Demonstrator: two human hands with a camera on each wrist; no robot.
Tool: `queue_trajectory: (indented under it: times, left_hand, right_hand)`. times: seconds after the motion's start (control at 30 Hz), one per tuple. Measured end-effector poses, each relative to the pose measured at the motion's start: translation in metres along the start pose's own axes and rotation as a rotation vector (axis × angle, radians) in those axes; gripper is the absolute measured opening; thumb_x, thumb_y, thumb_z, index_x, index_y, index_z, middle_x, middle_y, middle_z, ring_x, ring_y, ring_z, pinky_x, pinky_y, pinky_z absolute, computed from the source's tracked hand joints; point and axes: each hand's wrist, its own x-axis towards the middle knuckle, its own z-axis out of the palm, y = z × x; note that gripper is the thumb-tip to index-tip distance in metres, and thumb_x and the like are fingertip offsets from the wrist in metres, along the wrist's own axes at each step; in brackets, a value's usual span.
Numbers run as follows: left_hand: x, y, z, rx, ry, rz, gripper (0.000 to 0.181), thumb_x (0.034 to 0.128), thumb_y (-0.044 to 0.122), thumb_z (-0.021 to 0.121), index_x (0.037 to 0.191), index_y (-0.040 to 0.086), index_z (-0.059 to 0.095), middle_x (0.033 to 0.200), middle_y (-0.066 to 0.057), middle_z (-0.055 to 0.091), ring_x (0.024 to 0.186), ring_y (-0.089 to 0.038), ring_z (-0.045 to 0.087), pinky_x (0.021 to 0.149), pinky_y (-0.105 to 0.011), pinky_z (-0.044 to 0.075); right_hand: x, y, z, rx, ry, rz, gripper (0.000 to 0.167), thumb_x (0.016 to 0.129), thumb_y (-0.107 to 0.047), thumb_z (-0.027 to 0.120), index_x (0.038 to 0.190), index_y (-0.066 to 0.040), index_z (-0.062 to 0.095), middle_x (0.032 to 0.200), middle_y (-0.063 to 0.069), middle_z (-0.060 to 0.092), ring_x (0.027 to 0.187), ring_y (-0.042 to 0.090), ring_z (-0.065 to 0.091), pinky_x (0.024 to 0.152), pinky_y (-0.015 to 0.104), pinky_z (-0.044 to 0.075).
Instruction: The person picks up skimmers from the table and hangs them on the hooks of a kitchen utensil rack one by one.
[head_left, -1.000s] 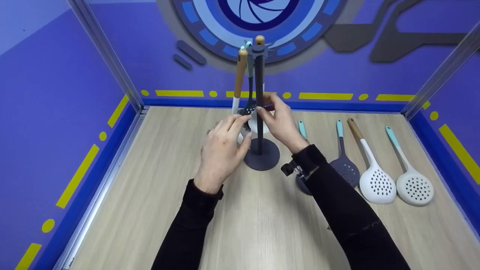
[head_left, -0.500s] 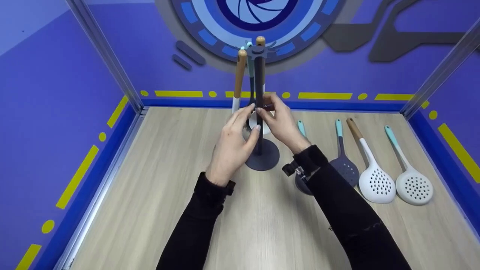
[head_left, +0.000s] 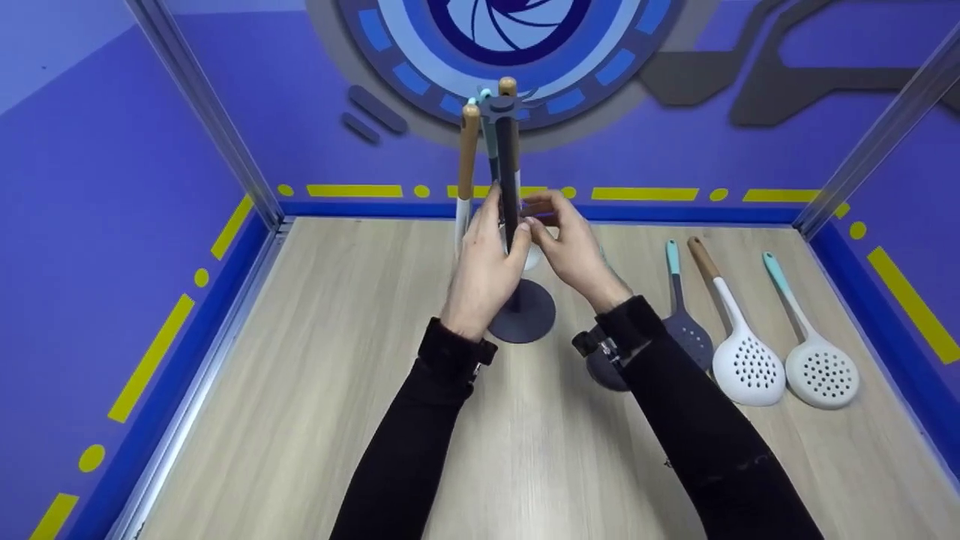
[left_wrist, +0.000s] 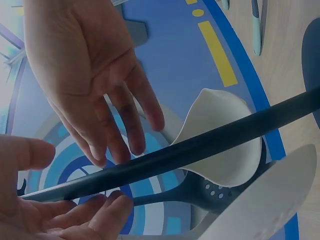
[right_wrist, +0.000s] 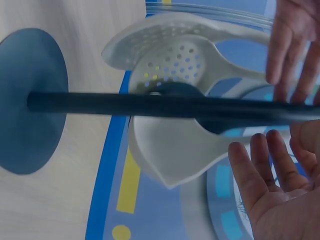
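Note:
A dark utensil stand, its upright post (head_left: 507, 150) on a round base (head_left: 538, 319), stands in the middle of the table. My left hand (head_left: 484, 277) is beside the post's left, fingers reaching up along it. My right hand (head_left: 574, 251) is at its right, fingers bent but apart from one another, pinching nothing visible in the right wrist view. Behind the post hang a white ladle (right_wrist: 170, 155) with a pouring lip, a white slotted spoon (right_wrist: 175, 60) and a dark slotted spoon (left_wrist: 202, 192). A wooden-handled utensil (head_left: 469, 150) hangs at the left.
On the table's right lie a dark slotted turner (head_left: 690, 341), a white wooden-handled skimmer (head_left: 750, 367) and a cream skimmer (head_left: 823, 375). Another dark head (head_left: 606, 371) is partly behind my right forearm. Blue walls (head_left: 247, 112) enclose the back and sides.
My left hand has moved right and up to the post. My right hand's fingers, earlier close on the post, have spread a little. The stand appears slightly further left as the view shifts.

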Motion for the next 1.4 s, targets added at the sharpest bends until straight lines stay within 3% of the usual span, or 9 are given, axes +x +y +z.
queue_trajectory:
  times: [0.17, 0.43, 0.6, 0.83, 1.4]
  left_hand:
    - [0.007, -0.002, 0.008, 0.05, 0.095, 0.011, 0.063, 0.1061, 0.024, 0.055, 0.163, 0.011, 0.033, 0.144, -0.011, 0.059, 0.13, -0.021, 0.06, 0.109, -0.036, 0.051]
    - [0.016, -0.005, 0.023, 0.182, 0.175, -0.002, 0.054, 0.106, 0.019, 0.057, 0.156, 0.003, 0.042, 0.132, -0.017, 0.065, 0.114, -0.029, 0.069, 0.094, -0.04, 0.059]
    - [0.019, -0.008, 0.029, 0.211, 0.18, -0.03, 0.05, 0.1072, 0.02, 0.057, 0.153, 0.004, 0.045, 0.129, -0.017, 0.067, 0.111, -0.031, 0.071, 0.092, -0.044, 0.06]
    - [0.019, -0.011, 0.03, 0.269, 0.162, -0.052, 0.053, 0.1077, 0.024, 0.059, 0.155, 0.006, 0.043, 0.139, -0.016, 0.064, 0.118, -0.032, 0.07, 0.098, -0.045, 0.058]
    - [0.025, -0.011, 0.031, 0.254, 0.137, -0.051, 0.053, 0.1072, 0.023, 0.06, 0.155, 0.008, 0.041, 0.136, -0.015, 0.063, 0.114, -0.032, 0.071, 0.093, -0.045, 0.059]
  right_hand:
    - [-0.006, 0.004, -0.011, 0.011, 0.026, 0.014, 0.036, 0.108, -0.026, 0.058, 0.142, -0.012, 0.054, 0.133, 0.009, 0.063, 0.121, 0.025, 0.066, 0.094, 0.041, 0.058]
    - [-0.02, 0.009, -0.025, 0.002, 0.052, 0.068, 0.037, 0.109, -0.031, 0.057, 0.141, -0.012, 0.056, 0.135, 0.008, 0.063, 0.119, 0.024, 0.065, 0.099, 0.043, 0.055]
    - [-0.029, 0.013, -0.033, -0.032, 0.104, 0.094, 0.035, 0.108, -0.029, 0.057, 0.139, -0.012, 0.057, 0.136, 0.012, 0.062, 0.122, 0.027, 0.062, 0.105, 0.047, 0.051]
    - [-0.044, 0.024, -0.042, -0.078, 0.136, 0.169, 0.038, 0.11, -0.031, 0.054, 0.143, -0.01, 0.052, 0.138, 0.012, 0.059, 0.129, 0.032, 0.059, 0.109, 0.05, 0.049]
    - [-0.07, 0.062, -0.042, -0.244, 0.2, 0.357, 0.043, 0.107, -0.027, 0.054, 0.143, -0.003, 0.05, 0.137, 0.023, 0.055, 0.127, 0.039, 0.056, 0.109, 0.052, 0.047]
